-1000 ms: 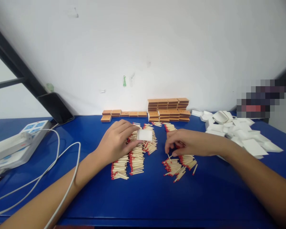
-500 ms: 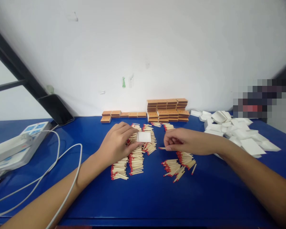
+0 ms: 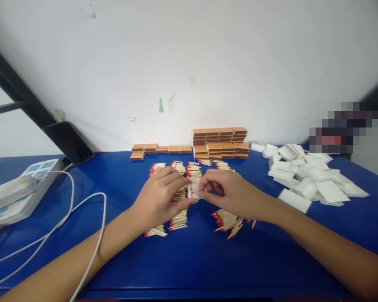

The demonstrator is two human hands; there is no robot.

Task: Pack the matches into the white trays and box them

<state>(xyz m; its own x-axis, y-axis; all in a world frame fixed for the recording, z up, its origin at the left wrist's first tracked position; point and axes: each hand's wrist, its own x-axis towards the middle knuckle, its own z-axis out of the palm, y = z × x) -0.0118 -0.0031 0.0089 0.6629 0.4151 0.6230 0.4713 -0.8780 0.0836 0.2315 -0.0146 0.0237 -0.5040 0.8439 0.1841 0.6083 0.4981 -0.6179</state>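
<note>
My left hand [image 3: 164,193] is closed on a small white matchbox tray [image 3: 192,187], its thumb and fingers gripping the tray's left side. My right hand [image 3: 222,188] pinches at the tray's right part, with red-tipped matches [image 3: 192,191] at its fingertips, over the tray's inside. How many matches it holds is partly hidden by the fingers. Rows of loose matches lie behind and under the left hand, and a fanned pile of matches [image 3: 227,222] lies in front of the right hand.
Orange matchboxes [image 3: 220,136] stand stacked along the wall, with a lower row [image 3: 173,149] to their left. White paper trays [image 3: 308,176] are heaped at right. A power strip [image 3: 34,180], white cables [image 3: 103,209] and a black phone-like slab [image 3: 69,142] occupy the left side of the blue table [image 3: 189,264].
My right hand has moved left, bringing its match from beside the tray to inside it. My left hand and the tray have shifted slightly right and nearer.
</note>
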